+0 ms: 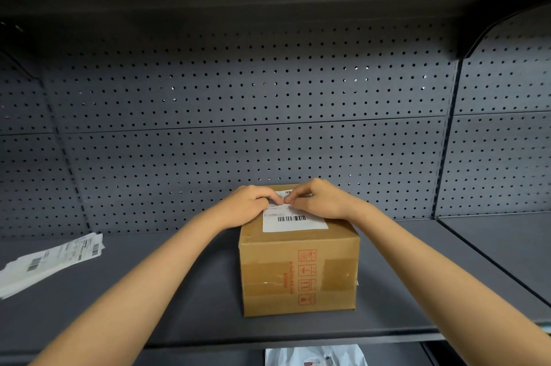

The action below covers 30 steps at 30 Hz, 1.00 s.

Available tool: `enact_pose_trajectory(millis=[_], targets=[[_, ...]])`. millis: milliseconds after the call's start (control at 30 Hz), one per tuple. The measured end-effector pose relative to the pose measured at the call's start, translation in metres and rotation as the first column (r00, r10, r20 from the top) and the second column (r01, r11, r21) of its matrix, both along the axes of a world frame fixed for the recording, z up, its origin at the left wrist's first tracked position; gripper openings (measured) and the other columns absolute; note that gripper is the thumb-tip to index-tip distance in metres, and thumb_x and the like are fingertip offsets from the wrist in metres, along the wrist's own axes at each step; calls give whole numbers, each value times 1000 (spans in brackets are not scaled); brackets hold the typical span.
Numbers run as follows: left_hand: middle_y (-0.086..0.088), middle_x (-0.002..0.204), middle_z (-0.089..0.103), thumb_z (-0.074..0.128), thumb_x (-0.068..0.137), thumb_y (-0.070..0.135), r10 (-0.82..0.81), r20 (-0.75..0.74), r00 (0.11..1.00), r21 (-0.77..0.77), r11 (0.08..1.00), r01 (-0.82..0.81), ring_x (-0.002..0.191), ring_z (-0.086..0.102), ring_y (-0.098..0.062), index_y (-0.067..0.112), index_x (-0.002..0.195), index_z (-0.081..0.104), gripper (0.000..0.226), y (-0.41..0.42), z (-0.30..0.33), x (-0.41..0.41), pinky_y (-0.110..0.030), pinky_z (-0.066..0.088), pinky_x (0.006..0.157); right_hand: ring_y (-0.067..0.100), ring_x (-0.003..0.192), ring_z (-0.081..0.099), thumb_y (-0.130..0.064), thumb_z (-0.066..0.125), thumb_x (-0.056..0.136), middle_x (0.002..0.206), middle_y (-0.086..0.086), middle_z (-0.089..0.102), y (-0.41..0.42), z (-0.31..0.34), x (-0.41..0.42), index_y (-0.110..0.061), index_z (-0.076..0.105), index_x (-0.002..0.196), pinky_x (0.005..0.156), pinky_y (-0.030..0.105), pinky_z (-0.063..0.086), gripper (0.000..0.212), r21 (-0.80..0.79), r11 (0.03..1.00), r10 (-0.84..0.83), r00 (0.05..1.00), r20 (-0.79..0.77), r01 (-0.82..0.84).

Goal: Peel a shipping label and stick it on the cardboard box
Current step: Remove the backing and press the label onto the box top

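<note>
A brown cardboard box (298, 273) with red handling symbols and clear tape stands on the grey shelf. A white shipping label (293, 221) with a barcode lies flat on the box's top. My left hand (249, 204) and my right hand (320, 200) both rest on the label's far part, fingers curled down, fingertips meeting at its middle. The far end of the label is hidden under my hands. Whether the fingers pinch an edge or only press on the label cannot be made out.
A stack of white label sheets (50, 259) lies on the grey shelf (179, 291) at the left. A perforated back panel (253, 127) rises behind the box. A white plastic bag (316, 356) shows on the level below.
</note>
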State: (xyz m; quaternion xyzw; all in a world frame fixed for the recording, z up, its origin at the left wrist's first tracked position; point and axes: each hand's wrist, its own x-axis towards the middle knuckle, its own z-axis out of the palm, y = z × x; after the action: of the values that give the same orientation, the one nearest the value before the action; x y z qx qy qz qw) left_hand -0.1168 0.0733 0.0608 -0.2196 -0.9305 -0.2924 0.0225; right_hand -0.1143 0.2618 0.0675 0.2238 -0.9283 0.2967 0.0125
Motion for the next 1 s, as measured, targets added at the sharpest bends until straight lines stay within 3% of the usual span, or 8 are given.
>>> enact_pose_trajectory(millis=[133,300,433,567,700,800,900,1000], targets=[[4,121,62,34,88,8,17,-5,1000,8,1000,-17,103,58,-19,34,97,66,41,-4,-1,-2,-38,46,91,16,112,56,-23,52,87,120,-2,66,6,-2,-3,-22,69,107,101,30,42,26,11,1000,-21,1000,1,21],[6,117,61,33,89,7,20,-15,1000,39,999,-19,80,58,-8,30,99,67,42,-11,-3,-3,-14,42,62,17,112,57,-23,52,88,122,-3,64,25,-2,-9,-21,69,106,99,29,44,25,0,998,-63,998,5,63],[3,122,61,33,88,2,27,-36,999,89,996,-23,102,56,-11,23,96,69,42,-17,-2,-6,-24,44,86,15,115,54,-22,53,88,122,-5,63,36,0,-10,-19,69,106,92,21,39,24,-16,996,-87,996,-11,87],[4,115,63,34,88,3,39,-55,998,82,996,-34,93,56,-9,24,91,68,41,-20,0,-10,-21,42,78,17,113,56,-24,49,89,122,-2,64,38,2,-14,-20,70,104,96,28,44,26,16,995,-102,994,-26,103],[5,114,63,36,88,3,14,-59,998,92,996,-8,103,54,-9,19,98,67,37,-7,1,-14,-19,41,86,17,112,57,-22,48,89,120,0,65,24,6,-17,-18,69,106,97,29,44,27,-36,997,-69,997,-46,67],[7,110,63,38,86,4,-28,-58,998,73,997,33,98,53,-7,21,100,67,37,6,1,-18,-14,38,81,17,112,55,-22,47,90,119,2,65,9,8,-21,-17,68,107,98,30,43,28,-29,1000,-8,999,-34,7],[9,105,63,38,84,5,-31,-53,998,40,999,33,91,54,-8,25,100,67,38,12,1,-23,-22,40,80,15,103,57,-23,49,89,112,3,68,2,8,-26,-19,70,104,88,26,45,26,-37,999,8,1000,-1,-8],[7,107,64,36,85,5,-17,-44,999,34,999,19,94,57,-18,26,98,67,39,11,0,-27,-33,43,84,14,105,57,-24,51,88,114,1,68,3,5,-31,-20,70,104,89,25,44,25,-41,999,6,1000,16,-5]])
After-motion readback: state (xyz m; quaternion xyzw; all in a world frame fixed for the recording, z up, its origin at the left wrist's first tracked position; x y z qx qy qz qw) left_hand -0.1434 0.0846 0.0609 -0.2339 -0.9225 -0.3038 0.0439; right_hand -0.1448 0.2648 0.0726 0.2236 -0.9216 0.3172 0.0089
